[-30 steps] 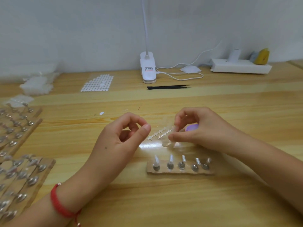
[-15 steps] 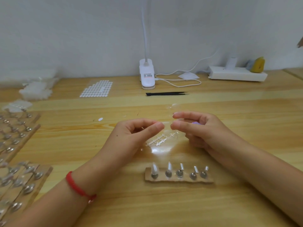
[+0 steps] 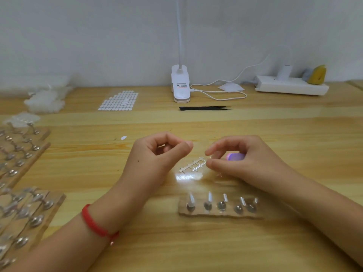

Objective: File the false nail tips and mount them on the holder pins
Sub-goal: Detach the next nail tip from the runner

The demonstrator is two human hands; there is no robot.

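Observation:
My left hand [image 3: 157, 154] hovers over the wooden table [image 3: 294, 138] with curled fingers, thumb pinched to forefinger on a small clear nail tip that barely shows. My right hand [image 3: 241, 163] grips a purple nail file [image 3: 235, 157] under its fingers. Its thumb and forefinger touch the end of a clear plastic sprue [image 3: 193, 166] lying on the table between the hands. In front of the hands lies the holder strip [image 3: 220, 213] with several metal pins. Its two leftmost pins carry clear nail tips [image 3: 190, 199]; the others look bare.
More pin strips [image 3: 25, 205] fill the left edge. At the back stand a white clip lamp [image 3: 180, 85], black tweezers [image 3: 204, 108], a sheet of white adhesive dots [image 3: 118, 101], a white power strip [image 3: 290, 87] and a pile of clear plastic [image 3: 45, 101].
My hands came together fingertip to fingertip half a second ago and have since parted. The left hand drew back to the left, still pinched. The right hand dropped to the sprue.

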